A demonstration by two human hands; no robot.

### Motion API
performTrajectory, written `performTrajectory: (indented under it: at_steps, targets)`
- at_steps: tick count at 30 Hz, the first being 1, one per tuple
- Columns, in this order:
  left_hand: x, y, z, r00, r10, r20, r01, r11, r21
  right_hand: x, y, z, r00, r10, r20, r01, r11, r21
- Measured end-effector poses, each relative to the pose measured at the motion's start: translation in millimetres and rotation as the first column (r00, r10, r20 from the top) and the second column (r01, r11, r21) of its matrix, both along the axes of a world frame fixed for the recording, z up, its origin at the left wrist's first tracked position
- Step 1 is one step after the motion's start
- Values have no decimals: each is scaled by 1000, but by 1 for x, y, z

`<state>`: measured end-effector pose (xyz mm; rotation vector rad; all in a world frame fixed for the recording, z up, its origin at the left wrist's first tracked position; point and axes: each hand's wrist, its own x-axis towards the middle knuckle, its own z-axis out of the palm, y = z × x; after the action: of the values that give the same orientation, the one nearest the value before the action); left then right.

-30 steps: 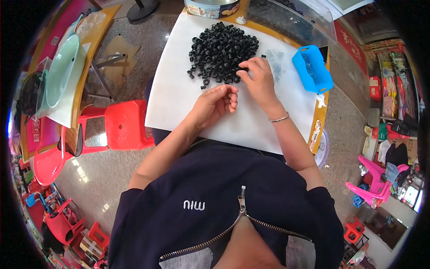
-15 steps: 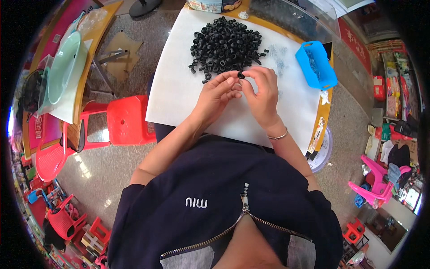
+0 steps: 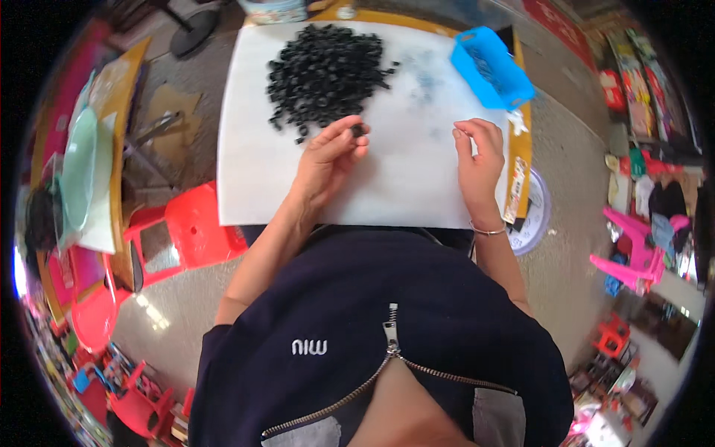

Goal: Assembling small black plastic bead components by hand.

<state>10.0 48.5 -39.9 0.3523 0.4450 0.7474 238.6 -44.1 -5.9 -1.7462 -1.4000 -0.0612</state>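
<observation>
Between the thumb and fingers of my left hand (image 3: 325, 162) is a small black plastic part (image 3: 357, 131), just in front of a heap of similar black parts (image 3: 328, 74). My right hand (image 3: 480, 160) is apart from it, above the right side of the white sheet (image 3: 402, 197). Its thumb and fingertips are pinched together, and whatever they hold is too small to make out. Tiny grey-blue bits (image 3: 426, 78) lie scattered on the sheet right of the heap. A blue plastic basket (image 3: 514, 97) at the back right has more small bits inside.
A tub (image 3: 275, 11) stands at the table's far edge. Crumpled white paper (image 3: 516, 121) lies below the basket. To the left are a red stool (image 3: 197, 227) and a side table with a pale green basin (image 3: 80, 167). A round lilac container (image 3: 538, 212) sits beside the table's right edge.
My hands were together at the black part. My right hand has moved away to the right, while my left hand keeps the part. The whole view has shifted a little.
</observation>
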Motion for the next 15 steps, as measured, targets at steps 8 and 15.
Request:
performTrajectory:
  at_steps: [8,15]
  targets:
    - [7,1,-5,993,-111,29,109,992,61,2,-14,-16,999,-31,43,36,991,-128]
    - [5,0,-5,988,-151,-35,154,980,124,2,4,-28,993,8,119,11,987,-160]
